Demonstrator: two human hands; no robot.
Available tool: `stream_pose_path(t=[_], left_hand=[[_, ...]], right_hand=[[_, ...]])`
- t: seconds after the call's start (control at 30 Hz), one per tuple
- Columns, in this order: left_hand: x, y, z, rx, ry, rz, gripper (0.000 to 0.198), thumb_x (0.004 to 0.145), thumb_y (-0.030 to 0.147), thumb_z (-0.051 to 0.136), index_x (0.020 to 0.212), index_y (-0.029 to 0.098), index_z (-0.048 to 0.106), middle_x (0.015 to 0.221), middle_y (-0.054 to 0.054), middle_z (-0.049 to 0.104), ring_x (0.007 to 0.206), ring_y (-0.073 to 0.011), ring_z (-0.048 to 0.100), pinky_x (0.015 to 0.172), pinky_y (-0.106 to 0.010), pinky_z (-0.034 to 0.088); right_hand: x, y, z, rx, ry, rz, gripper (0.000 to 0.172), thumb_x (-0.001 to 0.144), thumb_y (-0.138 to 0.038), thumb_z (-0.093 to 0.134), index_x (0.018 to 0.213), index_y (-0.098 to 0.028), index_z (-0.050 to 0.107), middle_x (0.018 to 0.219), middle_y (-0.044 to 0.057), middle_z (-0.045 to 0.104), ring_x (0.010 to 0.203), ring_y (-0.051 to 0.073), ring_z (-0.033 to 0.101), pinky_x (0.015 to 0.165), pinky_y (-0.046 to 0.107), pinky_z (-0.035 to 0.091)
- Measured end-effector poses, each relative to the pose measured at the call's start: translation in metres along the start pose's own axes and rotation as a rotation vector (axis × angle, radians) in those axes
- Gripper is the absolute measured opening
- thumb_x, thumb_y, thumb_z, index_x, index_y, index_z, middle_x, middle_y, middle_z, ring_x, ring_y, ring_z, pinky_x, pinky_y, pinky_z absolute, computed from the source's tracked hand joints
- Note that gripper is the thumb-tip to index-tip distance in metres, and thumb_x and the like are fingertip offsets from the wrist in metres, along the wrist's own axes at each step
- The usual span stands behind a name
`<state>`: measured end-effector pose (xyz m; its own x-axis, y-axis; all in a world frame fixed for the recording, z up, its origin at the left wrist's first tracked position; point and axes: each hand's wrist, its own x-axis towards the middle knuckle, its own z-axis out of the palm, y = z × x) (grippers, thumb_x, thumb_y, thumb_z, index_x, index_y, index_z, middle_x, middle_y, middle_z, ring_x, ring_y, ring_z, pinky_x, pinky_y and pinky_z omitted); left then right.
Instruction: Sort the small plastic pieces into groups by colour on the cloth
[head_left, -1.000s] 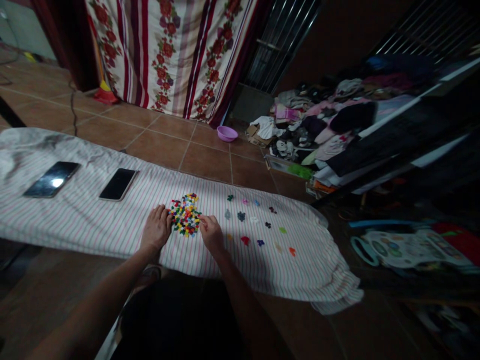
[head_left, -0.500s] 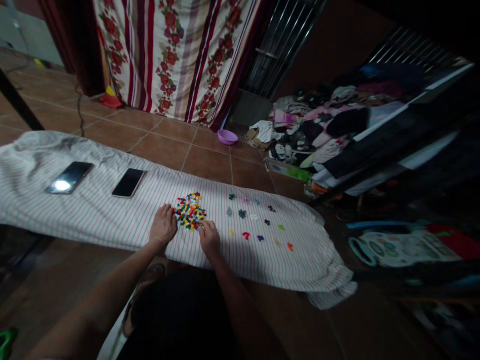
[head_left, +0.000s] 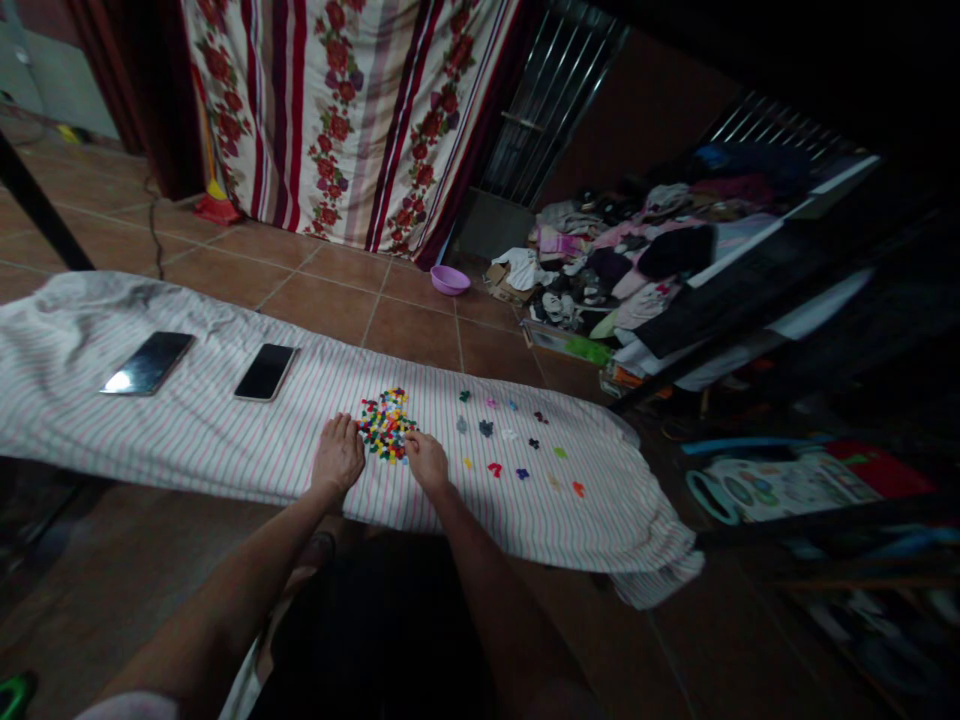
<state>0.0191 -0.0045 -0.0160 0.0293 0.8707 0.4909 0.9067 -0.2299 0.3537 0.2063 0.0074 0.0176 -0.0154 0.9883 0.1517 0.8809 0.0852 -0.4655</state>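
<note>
1. At the far left of the cloth-covered tabletop (head_left: 67, 420), the first phone (head_left: 148, 363) and the second phone (head_left: 265, 371) lie flat, screens up. Both are well apart from the coloured pieces, so they probably sit clear of the working area.
2. Left hand (head_left: 338, 455): palm down, fingers together and extended, fingertips touching the left edge of the mixed pile (head_left: 385, 424). The grip is open and holds nothing visible. The hand appears to act as a stop that keeps pieces from spreading.
3. The mixed pile lies between the two hands, near the middle of the tabletop.
4. Right hand (head_left: 427, 462): fingers curled down onto the pile's lower right edge. It cannot be told whether the grip is pinching a piece.
5. The single-colour groups (head_left: 494, 468) lie right of the pile, spaced apart from one another, so the colours are likely kept separate.
6. The clothes heap (head_left: 622, 270) lies beyond the tabletop, at right.
</note>
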Motion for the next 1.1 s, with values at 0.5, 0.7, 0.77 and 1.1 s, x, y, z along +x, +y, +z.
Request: stream_pose_path(t=[0.5,0.7,0.77,1.1], left_hand=[[-0.008,-0.021,0.009,0.003,-0.147,0.138,0.055,0.092,0.028,0.027,0.132,-0.007,0.04,0.144,-0.032,0.037,0.139,-0.0369,0.03,0.108,-0.056,0.032],[-0.012,-0.025,0.013,0.037,-0.187,0.145,0.063,0.091,0.034,0.028,0.137,-0.009,0.032,0.146,-0.032,0.033,0.14,-0.0373,0.027,0.109,-0.055,0.03],[-0.012,-0.025,0.013,0.048,-0.212,0.144,0.067,0.091,0.041,0.029,0.139,-0.007,0.032,0.145,-0.032,0.034,0.14,-0.0381,0.028,0.109,-0.057,0.029],[-0.013,-0.009,0.0,0.153,-0.4,0.033,0.096,0.083,0.072,0.025,0.143,-0.004,0.029,0.148,-0.031,0.029,0.141,-0.0405,0.022,0.11,-0.057,0.021]], right_hand=[[-0.004,-0.008,0.01,0.14,0.118,0.091,0.017,0.083,-0.035,0.053,0.089,-0.026,0.066,0.075,-0.004,0.066,0.069,0.013,0.061,0.062,0.021,0.04],[-0.011,-0.003,0.014,0.338,0.178,0.107,0.025,0.086,-0.041,0.048,0.091,-0.022,0.062,0.079,0.0,0.069,0.073,0.015,0.064,0.067,0.025,0.047],[-0.01,-0.001,0.016,0.363,0.191,0.12,0.023,0.086,-0.039,0.048,0.092,-0.021,0.061,0.082,0.001,0.07,0.075,0.016,0.066,0.069,0.026,0.048],[-0.011,0.005,0.022,0.463,0.217,0.126,0.024,0.09,-0.04,0.042,0.096,-0.023,0.056,0.077,0.0,0.07,0.069,0.016,0.067,0.062,0.026,0.051]])
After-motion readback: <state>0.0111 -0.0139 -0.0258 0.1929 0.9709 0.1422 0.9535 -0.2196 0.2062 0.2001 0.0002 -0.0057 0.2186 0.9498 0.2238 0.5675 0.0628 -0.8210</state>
